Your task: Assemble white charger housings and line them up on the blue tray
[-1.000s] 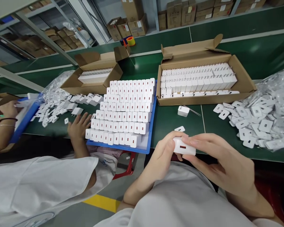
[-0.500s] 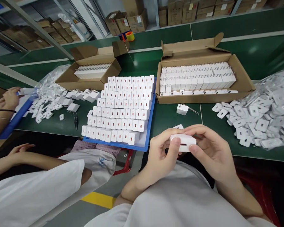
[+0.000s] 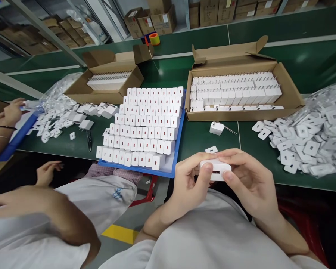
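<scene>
Both of my hands hold one white charger (image 3: 216, 170) with an orange port, just off the near edge of the green table (image 3: 204, 140). My left hand (image 3: 190, 181) grips its left end, thumb on the front face. My right hand (image 3: 248, 179) wraps its right end, fingers over the top. A small white film piece (image 3: 211, 150) lies on the table just behind the charger. Left of my hands a blue tray (image 3: 173, 164) carries rows of white chargers (image 3: 145, 127).
A cardboard box (image 3: 291, 93) of packed chargers stands behind, with a loose charger (image 3: 216, 128) and tweezers (image 3: 228, 129) before it. A heap of film pieces (image 3: 310, 138) lies right. A second box (image 3: 112, 78) and scattered parts sit left. A co-worker's hand (image 3: 46, 172) and arm are at left.
My hands have drawn the charger slightly nearer and turned its port toward me. The co-worker's hand left the tray's edge and dropped below the table.
</scene>
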A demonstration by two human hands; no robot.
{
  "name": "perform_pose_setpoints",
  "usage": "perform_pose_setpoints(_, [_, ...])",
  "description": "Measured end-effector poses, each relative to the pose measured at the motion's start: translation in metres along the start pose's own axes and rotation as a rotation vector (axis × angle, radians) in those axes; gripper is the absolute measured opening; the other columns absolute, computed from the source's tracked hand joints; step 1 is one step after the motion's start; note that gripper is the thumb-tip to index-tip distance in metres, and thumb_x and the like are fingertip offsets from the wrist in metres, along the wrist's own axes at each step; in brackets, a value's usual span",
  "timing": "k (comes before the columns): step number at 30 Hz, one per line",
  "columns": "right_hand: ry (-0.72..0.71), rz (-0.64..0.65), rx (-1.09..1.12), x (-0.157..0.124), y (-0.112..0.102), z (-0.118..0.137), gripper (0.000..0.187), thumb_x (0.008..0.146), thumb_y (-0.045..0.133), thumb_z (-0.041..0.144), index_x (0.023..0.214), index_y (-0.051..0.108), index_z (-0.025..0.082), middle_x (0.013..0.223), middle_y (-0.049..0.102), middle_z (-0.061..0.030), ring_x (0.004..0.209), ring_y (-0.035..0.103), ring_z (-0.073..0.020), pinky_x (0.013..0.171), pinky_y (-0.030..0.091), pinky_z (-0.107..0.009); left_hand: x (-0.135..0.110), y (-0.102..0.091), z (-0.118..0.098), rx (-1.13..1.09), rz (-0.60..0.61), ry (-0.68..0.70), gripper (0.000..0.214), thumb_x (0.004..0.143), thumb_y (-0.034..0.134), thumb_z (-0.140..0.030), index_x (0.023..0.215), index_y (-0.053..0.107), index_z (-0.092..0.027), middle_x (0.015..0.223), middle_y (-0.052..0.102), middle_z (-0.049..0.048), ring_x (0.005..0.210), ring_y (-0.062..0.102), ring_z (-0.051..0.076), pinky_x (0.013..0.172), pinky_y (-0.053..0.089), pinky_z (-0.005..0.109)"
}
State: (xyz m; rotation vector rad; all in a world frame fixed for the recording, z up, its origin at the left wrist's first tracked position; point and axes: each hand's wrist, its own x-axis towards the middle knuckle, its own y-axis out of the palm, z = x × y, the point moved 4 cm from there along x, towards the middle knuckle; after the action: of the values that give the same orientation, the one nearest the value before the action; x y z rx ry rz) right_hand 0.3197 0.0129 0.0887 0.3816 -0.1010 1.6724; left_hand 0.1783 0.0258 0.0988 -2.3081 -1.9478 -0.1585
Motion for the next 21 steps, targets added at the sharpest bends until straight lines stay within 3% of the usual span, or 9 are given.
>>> perform_pose_setpoints(11, [-0.004,-0.001,-0.054,-0.002,0.000,0.000,0.020,0.094,0.058,0.018,0.111,0.065,0.025,0.115,0.060,-0.0099,0.101,0.064,-0.0227,0.077,0.062,-0.037,-0.002,0.000,0.003,0.009,0.009,0.035,0.033,0.099,0.050,-0.039,0.109,0.071,-0.016,0.100,0.071,0.0097,0.057,0.059,0.011,0.046,0.047,0.021])
perform_pose_setpoints(17, [-0.064,-0.026,-0.147,-0.003,-0.002,0.004,0.024,0.093,0.058,0.017,0.115,0.065,0.025,0.118,0.062,-0.0114,0.111,0.063,-0.0262,0.086,0.060,-0.043,-0.001,-0.007,-0.007,0.049,0.146,0.071,0.041,0.100,0.044,-0.046,0.120,0.067,-0.018,0.112,0.068,0.0122,0.086,0.065,0.020,0.080,0.056,0.034])
perform_pose_setpoints(21, [-0.047,-0.014,-0.091,-0.002,-0.001,0.003,0.025,0.094,0.057,0.018,0.118,0.064,0.025,0.121,0.059,-0.0114,0.104,0.065,-0.0237,0.076,0.063,-0.038,-0.001,-0.008,-0.011,-0.008,0.153,-0.032,0.038,0.100,0.047,-0.043,0.121,0.066,-0.018,0.113,0.067,0.0118,0.077,0.064,0.016,0.063,0.056,0.026])
